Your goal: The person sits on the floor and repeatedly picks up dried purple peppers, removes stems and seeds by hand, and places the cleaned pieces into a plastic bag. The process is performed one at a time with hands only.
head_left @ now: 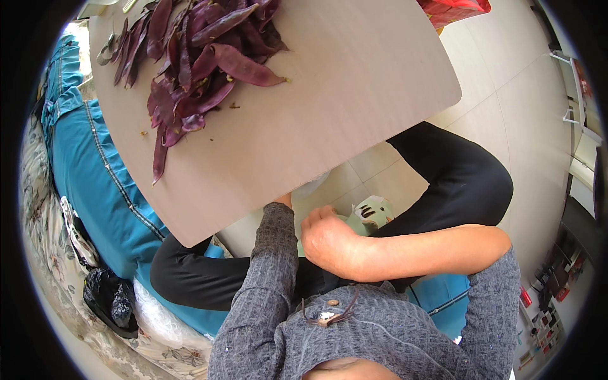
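Observation:
A heap of flat purple bean pods (209, 52) lies on the far left part of a pale table (332, 109), with small scraps beside it. My right hand (327, 240) is over my lap, below the table's near edge, its fingers curled and turned away; whether it holds anything does not show. Just past it is a light green slipper-like item (373, 211) with a dark-eyed animal face. My left hand is hidden under the tabletop; only the wrist (285, 199) shows beyond the grey sleeve. A translucent pale thing (311, 185), perhaps a plastic bag, shows under the near edge.
A blue ruffled cover (95, 161) drapes the seat at the left, with a black plastic bag (121, 304) and white lace (161, 318) near it. A red bag (451, 12) stands beyond the table's far right edge. My black-trousered knees flank the near side, above tiled floor (494, 114).

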Demonstrator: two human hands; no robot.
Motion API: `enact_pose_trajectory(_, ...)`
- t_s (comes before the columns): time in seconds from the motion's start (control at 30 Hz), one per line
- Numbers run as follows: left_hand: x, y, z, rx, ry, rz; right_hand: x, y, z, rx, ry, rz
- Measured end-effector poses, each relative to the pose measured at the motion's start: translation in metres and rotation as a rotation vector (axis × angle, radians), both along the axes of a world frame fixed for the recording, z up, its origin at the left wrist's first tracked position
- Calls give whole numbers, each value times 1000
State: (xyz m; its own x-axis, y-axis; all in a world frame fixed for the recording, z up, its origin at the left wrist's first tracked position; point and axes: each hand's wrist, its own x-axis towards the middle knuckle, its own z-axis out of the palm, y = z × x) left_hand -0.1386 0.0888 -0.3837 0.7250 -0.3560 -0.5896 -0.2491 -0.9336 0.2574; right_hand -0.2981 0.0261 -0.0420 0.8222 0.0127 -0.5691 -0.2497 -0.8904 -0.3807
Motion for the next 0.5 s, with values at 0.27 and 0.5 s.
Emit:
enact_pose_trajectory(0.27,-3,8,16,-46,-61,-175,-11,-7,1,-173,-230,-104)
enact_pose_trajectory(0.5,-40,16,109,-555,84,-361,9,-23,27,130,-737,-145)
